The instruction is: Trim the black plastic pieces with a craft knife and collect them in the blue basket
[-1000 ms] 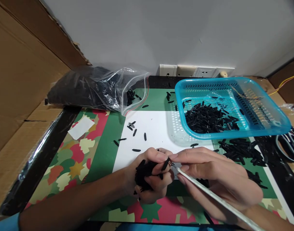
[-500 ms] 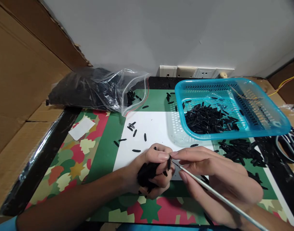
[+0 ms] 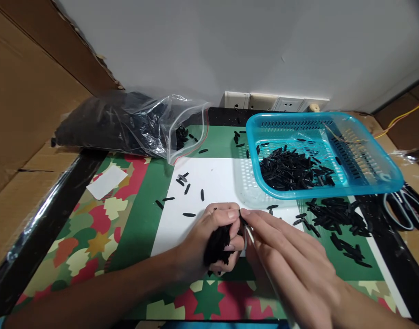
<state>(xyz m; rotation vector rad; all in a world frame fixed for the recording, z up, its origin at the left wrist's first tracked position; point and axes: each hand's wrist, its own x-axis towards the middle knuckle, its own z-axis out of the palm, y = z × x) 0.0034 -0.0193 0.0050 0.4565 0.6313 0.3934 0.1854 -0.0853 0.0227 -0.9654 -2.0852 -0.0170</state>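
Observation:
My left hand (image 3: 223, 235) is curled round a bunch of small black slivers (image 3: 217, 244). Its thumb and index finger pinch one small black piece (image 3: 243, 220) at the top. Against that piece rest the fingertips of my right hand (image 3: 292, 260), which is closed on a thin white rod (image 3: 249, 234) with a narrow tip. Most of the rod is hidden under the right hand. Loose black slivers (image 3: 189, 214) lie on the white sheet (image 3: 192, 233) beyond my left hand.
A blue plastic basket (image 3: 326, 194) with black slivers stands at back right. Right of my hands is a pile of slivers (image 3: 338, 214), beside scissors (image 3: 398, 214). A clear zip bag (image 3: 127, 123) full of black material lies at back left. Wall sockets (image 3: 264, 100) are behind.
My right hand has rolled over, its back now facing up, and the rod points more steeply. The fingertips of both hands have come closer together. The view has shifted slightly.

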